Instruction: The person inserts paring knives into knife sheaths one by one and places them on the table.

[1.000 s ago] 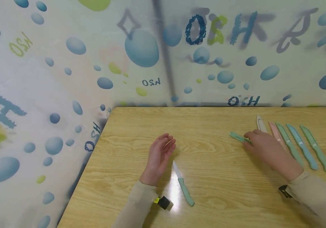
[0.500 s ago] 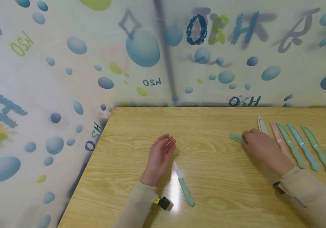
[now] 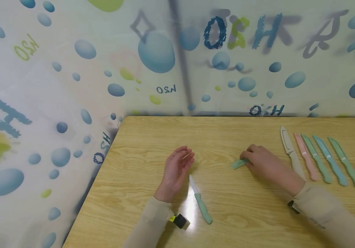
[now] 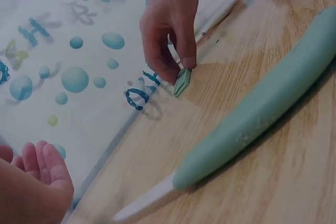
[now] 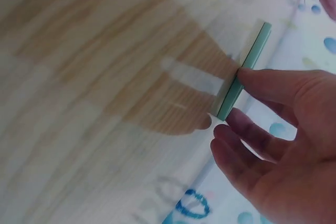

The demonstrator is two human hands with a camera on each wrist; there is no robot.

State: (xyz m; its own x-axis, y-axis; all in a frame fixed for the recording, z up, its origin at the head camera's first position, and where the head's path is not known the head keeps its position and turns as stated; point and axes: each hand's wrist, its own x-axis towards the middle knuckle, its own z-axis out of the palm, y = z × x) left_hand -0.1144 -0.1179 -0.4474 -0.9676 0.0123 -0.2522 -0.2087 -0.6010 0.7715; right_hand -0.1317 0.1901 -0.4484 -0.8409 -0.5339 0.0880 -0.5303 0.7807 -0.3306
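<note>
My right hand [image 3: 265, 165] pinches a small green knife sheath [image 3: 239, 164] between thumb and fingers; in the right wrist view the sheath [image 5: 247, 72] shows edge-on at the fingertips. My left hand [image 3: 177, 168] hovers with relaxed, slightly bent fingers and holds nothing. Just right of it lies a paring knife [image 3: 201, 206] with a green handle and a bare white blade pointing away from me. In the left wrist view this knife's handle [image 4: 257, 103] fills the foreground, and the right hand [image 4: 170, 19] with the sheath is beyond it.
At the right of the wooden table [image 3: 152, 134] lie several covered knives in a row: a cream one [image 3: 286, 139], a pink one [image 3: 305, 158], a green one [image 3: 318, 162], a blue one [image 3: 332, 162] and another green one [image 3: 347, 165]. A patterned curtain [image 3: 103, 69] hangs behind and left.
My right hand has moved left with the sheath, away from the row, uncovering the cream and pink knives. The sheath has turned, its free end now pointing lower left. My left hand stays put.
</note>
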